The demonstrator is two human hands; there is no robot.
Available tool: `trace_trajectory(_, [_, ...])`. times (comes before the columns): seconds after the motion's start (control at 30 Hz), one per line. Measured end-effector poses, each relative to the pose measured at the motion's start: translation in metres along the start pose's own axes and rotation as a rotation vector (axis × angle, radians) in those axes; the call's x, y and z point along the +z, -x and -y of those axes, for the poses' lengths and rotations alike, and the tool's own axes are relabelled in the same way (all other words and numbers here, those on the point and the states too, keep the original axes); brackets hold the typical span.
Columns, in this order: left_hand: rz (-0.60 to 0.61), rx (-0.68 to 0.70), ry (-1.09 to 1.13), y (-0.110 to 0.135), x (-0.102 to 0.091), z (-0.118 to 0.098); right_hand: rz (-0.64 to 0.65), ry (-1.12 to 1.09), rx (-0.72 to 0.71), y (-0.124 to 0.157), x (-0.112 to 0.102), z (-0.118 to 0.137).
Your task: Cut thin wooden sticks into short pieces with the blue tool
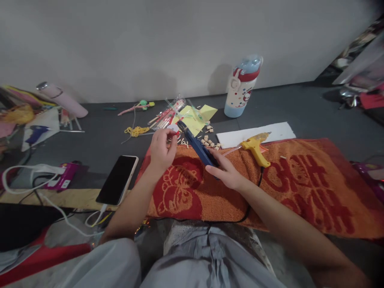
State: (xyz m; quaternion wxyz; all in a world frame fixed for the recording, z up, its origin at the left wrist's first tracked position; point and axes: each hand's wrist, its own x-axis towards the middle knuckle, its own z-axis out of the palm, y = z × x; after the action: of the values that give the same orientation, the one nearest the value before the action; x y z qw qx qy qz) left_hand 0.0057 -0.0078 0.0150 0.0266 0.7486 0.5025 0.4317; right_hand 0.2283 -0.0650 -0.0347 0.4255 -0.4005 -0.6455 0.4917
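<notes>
Blue tool (198,145) gripped in the half-curled right hand (225,170).

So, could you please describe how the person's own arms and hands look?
The left hand and right hand wear no visible gloves or watch. Both forearms are bare, with no sleeves in view. Pale grey clothing covers the lap.

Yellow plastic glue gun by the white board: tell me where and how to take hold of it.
Best wrap a hand around the handle of the yellow plastic glue gun, coming from the near side: the handle slants toward the person, while the nozzle points away over the white rectangular board. Avoid the nozzle; it may be hot.
</notes>
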Motion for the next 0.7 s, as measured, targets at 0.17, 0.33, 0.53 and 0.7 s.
trace_trajectory(0.17, [0.175, -0.071, 0.074, -0.003, 0.007, 0.006, 0.056, 0.071, -0.041, -0.001, 0.0, -0.001])
trace_trajectory(0.33, [0.281, -0.257, 0.298, -0.002, 0.015, 0.012, 0.059, 0.112, -0.025, -0.003, 0.0, 0.001])
trace_trajectory(0.53, [0.343, -0.481, 0.71, -0.008, 0.015, 0.022, 0.081, 0.145, -0.053, -0.002, -0.003, -0.003])
trace_trajectory(0.7, [0.344, -0.523, 0.826, -0.01, 0.011, 0.023, 0.127, 0.141, -0.11, -0.001, -0.007, -0.001])
